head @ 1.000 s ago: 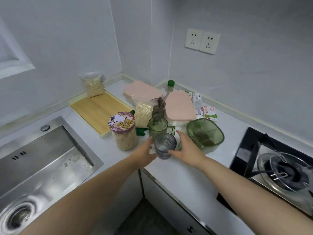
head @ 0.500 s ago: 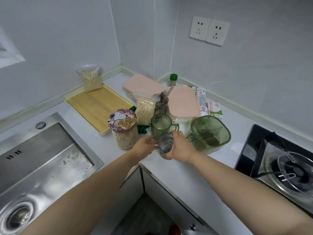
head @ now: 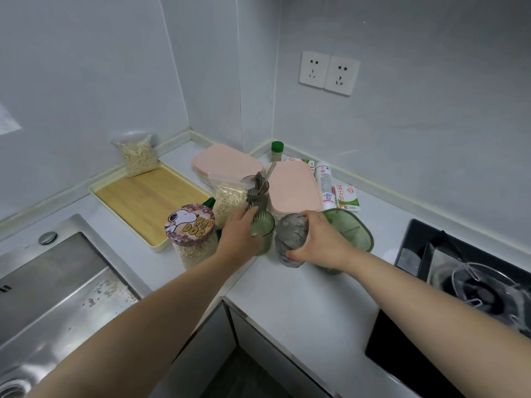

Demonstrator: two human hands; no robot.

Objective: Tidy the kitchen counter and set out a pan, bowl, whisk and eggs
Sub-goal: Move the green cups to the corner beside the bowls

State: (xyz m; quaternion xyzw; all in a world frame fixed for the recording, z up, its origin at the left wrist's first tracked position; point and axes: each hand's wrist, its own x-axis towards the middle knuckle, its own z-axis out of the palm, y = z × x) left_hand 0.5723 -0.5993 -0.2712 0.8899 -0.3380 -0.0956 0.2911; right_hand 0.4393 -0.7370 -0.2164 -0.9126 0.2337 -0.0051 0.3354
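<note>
My right hand (head: 319, 242) grips a clear grey glass (head: 289, 239) standing near the counter's inner corner edge. My left hand (head: 240, 234) wraps around a green ribbed mug (head: 263, 231) just to the left of it. Behind the mug stands a dark glass holding utensils (head: 257, 193). A green lidded container (head: 354, 233) sits right behind my right hand, partly hidden by it. No pan, bowl, whisk or eggs can be seen.
An oat jar with a cartoon-dog lid (head: 192, 236), an oat bag (head: 230, 197), two pink-lidded boxes (head: 293, 186), a wooden tray (head: 149, 201) with another oat bag (head: 137, 153), cartons (head: 347, 196) and a bottle (head: 324, 183) crowd the corner. Sink (head: 51, 285) left, gas stove (head: 471, 285) right.
My right hand closed around the grey glass. My left hand left that glass and moved up to take hold of the green mug. The camera tilted up slightly.
</note>
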